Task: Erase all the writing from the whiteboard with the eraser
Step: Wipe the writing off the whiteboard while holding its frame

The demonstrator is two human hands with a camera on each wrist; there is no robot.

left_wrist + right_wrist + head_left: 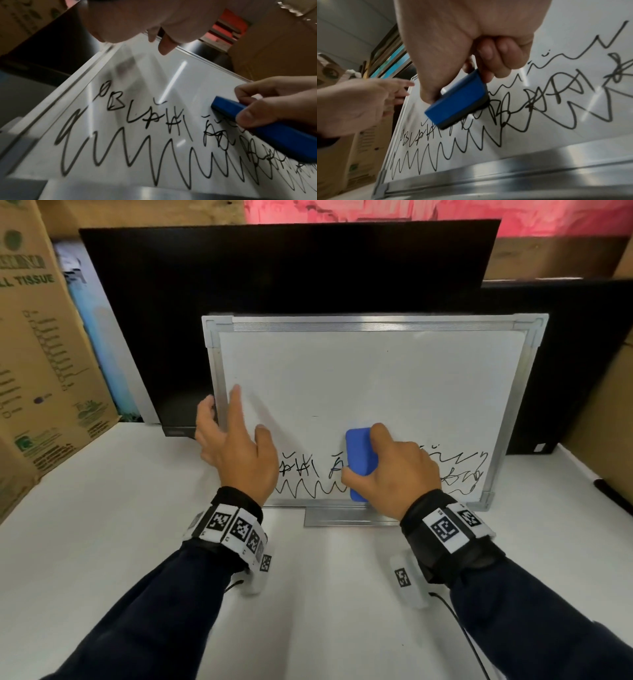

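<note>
Your white worktop (102,525) carries the scene, with a black panel (274,268) leaning at the back and a printed cardboard box (37,354) standing at the left edge. A second dark panel (565,364) stands behind the right side.

Propped upright against the black panel is the whiteboard (370,371), its metal frame resting on the worktop and a narrow metal tray (342,517) along the bottom edge. The upper part of the board's surface is wiped white. Black scribbles (154,155) fill the lower band: a long zigzag line along the bottom with a row of looped marks above it, running from the left frame to the right.

Your left hand (236,446) steadies the board at its left edge. Its fingers (235,395) are mostly straight and spread, the forefinger lying on the white surface and the outer ones reaching round the frame; the thumb rests on the board lower down.

Your right hand (394,470) grasps the eraser (359,453), a blue block with a dark felt face, thumb on one long side and curled fingers (503,54) on the other. The eraser is pressed flat against the board in the lower middle, standing on end over the row of looped marks, with writing to both sides of it and the zigzag line at its lower end.
</note>
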